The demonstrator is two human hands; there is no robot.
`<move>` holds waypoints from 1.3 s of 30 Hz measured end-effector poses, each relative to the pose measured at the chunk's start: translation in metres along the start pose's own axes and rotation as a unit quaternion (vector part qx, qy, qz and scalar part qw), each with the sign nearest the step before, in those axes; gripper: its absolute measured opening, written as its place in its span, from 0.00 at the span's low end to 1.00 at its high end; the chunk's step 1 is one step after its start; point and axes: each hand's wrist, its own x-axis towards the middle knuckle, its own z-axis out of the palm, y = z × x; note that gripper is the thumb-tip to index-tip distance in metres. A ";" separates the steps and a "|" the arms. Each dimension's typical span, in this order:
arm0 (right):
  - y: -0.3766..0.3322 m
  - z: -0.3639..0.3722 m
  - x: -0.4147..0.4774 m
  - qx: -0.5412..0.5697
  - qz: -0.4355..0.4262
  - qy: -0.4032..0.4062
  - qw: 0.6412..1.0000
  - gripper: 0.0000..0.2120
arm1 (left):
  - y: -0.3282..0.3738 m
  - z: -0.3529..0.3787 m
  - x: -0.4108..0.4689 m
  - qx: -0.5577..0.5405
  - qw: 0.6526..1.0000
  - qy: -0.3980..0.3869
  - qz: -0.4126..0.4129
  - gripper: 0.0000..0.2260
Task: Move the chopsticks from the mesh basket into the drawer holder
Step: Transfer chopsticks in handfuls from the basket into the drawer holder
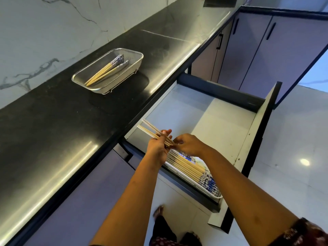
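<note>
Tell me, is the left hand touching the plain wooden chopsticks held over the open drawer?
Touching. The head view shows the left hand with its fingers wrapped around the plain wooden chopsticks, whose tips stick out past them with no gap.

A glossy black countertop (53,121) is seen up and to the left of the left hand (158,148), and a mesh basket (124,71) holding chopsticks (104,70) is set directly on it.
</note>
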 end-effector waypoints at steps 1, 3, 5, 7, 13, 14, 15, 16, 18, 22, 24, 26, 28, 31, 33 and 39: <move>0.000 0.001 0.000 -0.016 -0.004 -0.003 1.000 0.18 | -0.002 -0.001 0.000 0.013 1.000 0.001 -0.004 0.08; 0.001 0.003 0.001 -0.030 -0.012 -0.006 0.999 0.15 | -0.004 -0.003 0.000 0.023 1.000 -0.002 -0.014 0.11; 0.002 0.003 0.002 -0.004 -0.018 -0.011 1.000 0.14 | -0.008 -0.004 0.000 0.019 1.000 -0.004 -0.024 0.13; 0.001 0.002 0.002 0.023 -0.017 -0.026 0.999 0.14 | -0.012 -0.004 0.000 0.021 0.999 -0.007 -0.028 0.12; 0.011 -0.002 -0.003 0.102 0.026 -0.085 0.991 0.14 | -0.025 -0.007 -0.002 0.035 0.997 -0.048 -0.058 0.13; 0.014 -0.001 -0.004 0.102 0.039 -0.095 0.990 0.14 | -0.028 -0.008 -0.002 0.052 0.995 -0.050 -0.065 0.14; 0.017 0.001 -0.005 0.099 0.051 -0.103 0.988 0.14 | -0.031 -0.009 -0.002 0.072 0.993 -0.051 -0.073 0.14; 0.020 0.003 -0.005 0.099 0.060 -0.105 0.988 0.13 | -0.034 -0.009 -0.002 0.088 0.992 -0.051 -0.081 0.13; 0.026 0.008 -0.006 0.106 0.065 -0.083 0.989 0.11 | -0.040 -0.010 0.000 0.110 0.989 -0.047 -0.085 0.12; 0.042 0.016 -0.008 0.036 0.098 -0.042 0.994 0.09 | -0.048 -0.022 0.009 0.182 0.983 0.023 -0.001 0.13; 0.053 0.020 -0.010 -0.017 0.124 -0.039 0.991 0.09 | -0.048 -0.034 0.014 0.237 0.964 0.108 0.048 0.14; 0.061 0.025 -0.012 -0.075 0.143 -0.041 0.986 0.08 | -0.046 -0.045 0.017 0.298 0.940 0.145 0.082 0.16; 0.066 0.031 -0.013 -0.123 0.156 -0.055 0.978 0.08 | -0.045 -0.052 0.019 0.361 0.917 0.138 0.096 0.18; 0.073 0.044 -0.013 -0.156 0.177 -0.056 0.970 0.13 | -0.046 -0.058 0.018 0.464 0.875 0.103 0.095 0.19; 0.078 0.052 -0.012 -0.166 0.192 -0.052 0.966 0.12 | -0.046 -0.062 0.017 0.540 0.831 0.096 0.094 0.19; 0.084 0.068 -0.011 -0.185 0.211 -0.049 0.959 0.12 | -0.047 -0.063 0.014 0.675 0.723 0.084 0.121 0.15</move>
